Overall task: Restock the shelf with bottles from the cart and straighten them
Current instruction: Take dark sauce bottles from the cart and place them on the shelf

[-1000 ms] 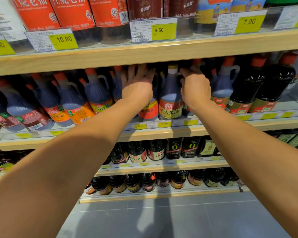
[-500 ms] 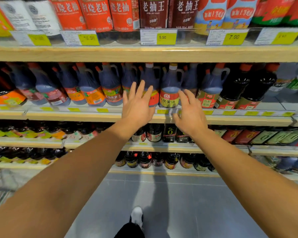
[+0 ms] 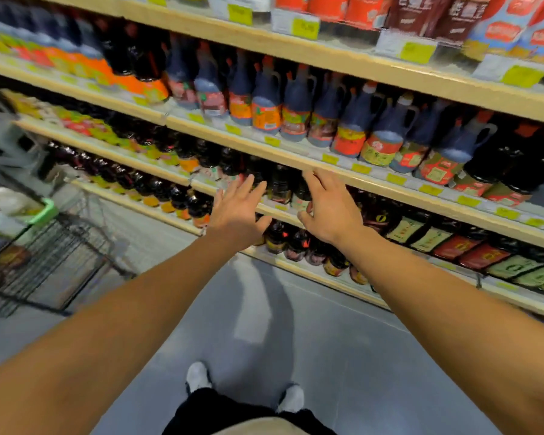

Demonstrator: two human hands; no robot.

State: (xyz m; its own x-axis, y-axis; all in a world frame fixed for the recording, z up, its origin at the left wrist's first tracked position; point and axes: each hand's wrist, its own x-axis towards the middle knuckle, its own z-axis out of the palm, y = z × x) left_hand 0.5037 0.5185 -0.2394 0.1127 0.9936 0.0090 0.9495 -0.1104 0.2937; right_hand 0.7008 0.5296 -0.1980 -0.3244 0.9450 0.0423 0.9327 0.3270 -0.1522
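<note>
Fingers spread, both the left hand (image 3: pixel 236 215) and right hand (image 3: pixel 330 208) empty; turn to the cart (image 3: pixel 41 262), seemingly left, grip one bottle firmly.

Above the hands, dark blue jugs (image 3: pixel 355 120) with red-orange caps wear red, orange and yellow labels, pale wood shelf edges (image 3: pixel 352 62) carry yellow price tags (image 3: pixel 416 52), and left of the hands sits a black wire cart (image 3: pixel 44 265) over grey floor (image 3: pixel 327 340).
</note>
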